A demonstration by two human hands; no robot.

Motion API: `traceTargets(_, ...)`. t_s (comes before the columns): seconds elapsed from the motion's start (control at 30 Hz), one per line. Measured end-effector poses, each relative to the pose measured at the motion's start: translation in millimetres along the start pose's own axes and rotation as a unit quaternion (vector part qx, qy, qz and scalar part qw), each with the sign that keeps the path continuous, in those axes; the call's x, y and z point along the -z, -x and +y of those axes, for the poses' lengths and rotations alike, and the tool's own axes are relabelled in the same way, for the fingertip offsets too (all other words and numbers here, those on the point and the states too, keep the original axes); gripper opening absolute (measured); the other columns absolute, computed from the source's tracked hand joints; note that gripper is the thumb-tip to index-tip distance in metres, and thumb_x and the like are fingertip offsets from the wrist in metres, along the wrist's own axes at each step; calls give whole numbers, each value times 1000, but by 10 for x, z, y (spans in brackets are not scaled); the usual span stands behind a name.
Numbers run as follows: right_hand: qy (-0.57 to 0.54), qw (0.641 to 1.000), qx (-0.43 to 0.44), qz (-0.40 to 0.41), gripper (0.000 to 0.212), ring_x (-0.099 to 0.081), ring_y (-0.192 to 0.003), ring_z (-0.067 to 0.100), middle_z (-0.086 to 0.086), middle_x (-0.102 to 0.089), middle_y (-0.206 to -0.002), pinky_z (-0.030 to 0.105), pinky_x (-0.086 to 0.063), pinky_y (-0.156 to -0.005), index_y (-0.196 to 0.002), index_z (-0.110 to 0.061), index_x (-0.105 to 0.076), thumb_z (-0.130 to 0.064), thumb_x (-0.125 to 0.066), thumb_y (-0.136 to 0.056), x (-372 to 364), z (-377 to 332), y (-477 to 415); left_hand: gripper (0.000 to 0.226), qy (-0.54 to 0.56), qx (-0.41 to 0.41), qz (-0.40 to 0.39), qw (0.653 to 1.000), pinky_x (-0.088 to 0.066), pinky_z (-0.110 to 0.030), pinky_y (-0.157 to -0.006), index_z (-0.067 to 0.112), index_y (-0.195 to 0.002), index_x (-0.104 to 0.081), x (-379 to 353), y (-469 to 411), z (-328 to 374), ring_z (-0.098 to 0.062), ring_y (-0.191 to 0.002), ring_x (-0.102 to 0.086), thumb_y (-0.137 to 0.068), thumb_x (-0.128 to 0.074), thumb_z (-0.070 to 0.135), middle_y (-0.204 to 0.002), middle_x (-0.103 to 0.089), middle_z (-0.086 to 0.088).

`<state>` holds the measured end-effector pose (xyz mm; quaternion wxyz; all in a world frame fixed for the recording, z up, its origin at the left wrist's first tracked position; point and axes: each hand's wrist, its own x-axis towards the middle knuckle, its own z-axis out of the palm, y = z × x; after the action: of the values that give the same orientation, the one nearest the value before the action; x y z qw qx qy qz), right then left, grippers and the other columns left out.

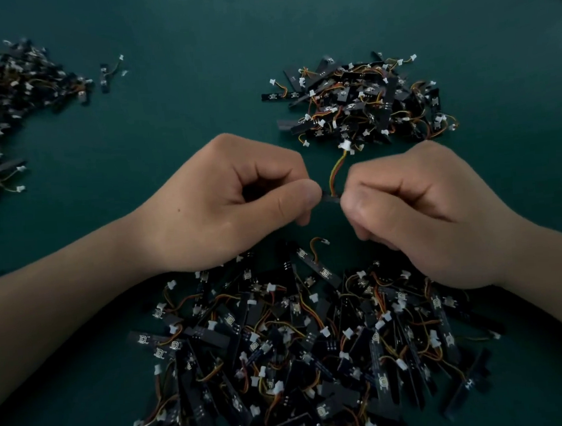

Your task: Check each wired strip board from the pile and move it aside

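**Desk:** What lies nearest the camera?

**Photographer:** The big pile (300, 352) of black strips, tangled in thin coloured leads, under both wrists.

**Desk:** And the hands?

**Photographer:** Just above it, the left hand (225, 203) and right hand (417, 215) each pinch one end of a single strip board (330, 199) between thumb and curled forefinger. Its lead (335, 171) curls up to a white plug (345, 145).

**Desk:** How will it handle?

**Photographer:** Probably light and stiff, with a limp lead that could snag. It is best held by its bare ends.

**Desk:** Room to move?

**Photographer:** Open green mat (175, 36) at centre. A smaller heap (365, 102), probably the checked ones, lies beyond right, and another heap (5, 100) far left.
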<state>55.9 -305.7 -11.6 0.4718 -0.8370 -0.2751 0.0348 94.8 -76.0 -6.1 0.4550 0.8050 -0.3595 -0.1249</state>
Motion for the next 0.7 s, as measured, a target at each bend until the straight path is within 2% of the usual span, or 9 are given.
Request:
traceTargets(0.07, 23, 1000, 0, 9, 43, -41, -43, 12, 0, -45, -51, 14, -27, -46, -63, -5, -56, -23, -48, -101, -18, -4, 6, 32, -2, 1, 2, 1000, -37, -32, -48, 19, -74, -67, -8, 2, 0, -20, -50, -45, -101, -57, 33, -58, -52, 1)
traceTargets(0.13, 29, 999, -7, 31, 44, -41, -43, 16, 1, -43, -49, 17, -27, -44, -62, -4, -55, -23, -49, -101, -28, -3, 6, 32, 0, -3, 8, 1000, -37, -31, -48, 18, -73, -67, -7, 0, -2, -19, -50, -45, -101, -57, 32, -58, -52, 0)
traceTargets(0.23, 22, 999, -3, 24, 43, -43, -43, 15, 0, -46, -50, 18, -29, -44, -63, -6, -57, -22, -49, -101, -26, -8, 5, 33, -4, -4, 16, 1000, -36, -26, -48, 16, -73, -66, -6, 1, -5, -14, -49, -45, -101, -58, 32, -57, -52, 2)
traceTargets(0.4, 14, 999, -10, 29, 41, -48, -45, 21, 2, -50, -52, 34, -36, -43, -69, -9, -62, -27, -48, -103, -22, -13, 15, 35, 4, -10, 19, 1000, -35, -24, -50, 13, -71, -64, -4, 6, -3, -12, -50, -43, -101, -57, 28, -58, -50, 4)
traceTargets(0.47, 10, 999, -11, 31, 41, -48, -45, 22, 3, -50, -52, 37, -37, -45, -69, -8, -62, -26, -47, -102, -21, -11, 12, 35, -2, -16, 21, 1000, -35, -25, -49, 12, -71, -64, -6, 2, -7, -13, -50, -44, -102, -58, 27, -59, -52, 1)
traceTargets(0.57, 12, 999, -8, 32, 42, -49, -46, 22, 2, -51, -53, 35, -37, -45, -68, -8, -63, -27, -48, -102, -17, -5, 10, 36, 3, -26, 23, 999, -36, -30, -48, 10, -72, -65, -5, 7, -21, -19, -50, -46, -102, -57, 27, -59, -53, -5)
traceTargets(0.7, 16, 999, -13, 26, 39, -53, -47, 22, 2, -55, -52, 36, -39, -46, -71, -13, -67, -27, -50, -103, -10, 4, 10, 29, 19, -29, 5, 999, -35, -36, -48, 21, -74, -65, 26, -3, -29, -24, -50, -45, -101, -56, 27, -59, -54, -8)
